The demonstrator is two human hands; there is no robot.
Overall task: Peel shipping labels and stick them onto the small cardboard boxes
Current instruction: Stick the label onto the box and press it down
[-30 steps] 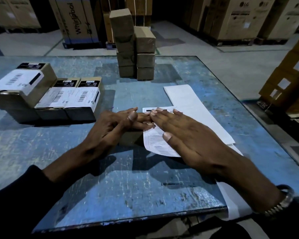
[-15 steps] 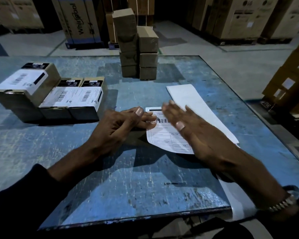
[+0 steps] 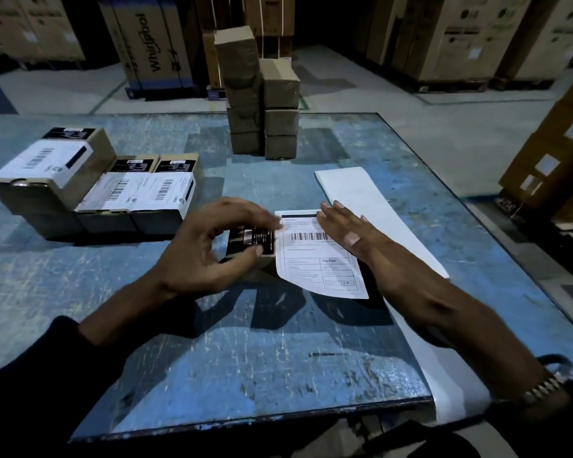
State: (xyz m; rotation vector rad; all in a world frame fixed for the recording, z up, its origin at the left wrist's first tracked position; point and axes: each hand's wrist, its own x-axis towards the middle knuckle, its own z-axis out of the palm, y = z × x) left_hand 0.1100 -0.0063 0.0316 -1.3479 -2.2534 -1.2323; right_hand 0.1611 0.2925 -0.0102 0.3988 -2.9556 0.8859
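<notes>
I am in the middle of sticking one shipping label point(image 3: 315, 249) onto a small box point(image 3: 253, 242). The box sits on the blue desk point(image 3: 278, 342) right in front of me, and the label lies over its top. The near end of the label hangs past the box and curls a little, so I think it is not stuck all the way down.

My left hand point(image 3: 209, 246) is curled around the box, thumb on the near side and fingers over the far side, holding it so it does not slide. My right hand point(image 3: 354, 239) is flat, fingers straight, and rests along the right edge of the label. It holds nothing.

Next I should rub the loose end down and fold it over the side of the box.

Boxes with labels point(image 3: 90, 190) wait at my left. Plain boxes point(image 3: 262, 104) are stacked at the far side. The white backing strip point(image 3: 377, 213) lies to my right.
</notes>
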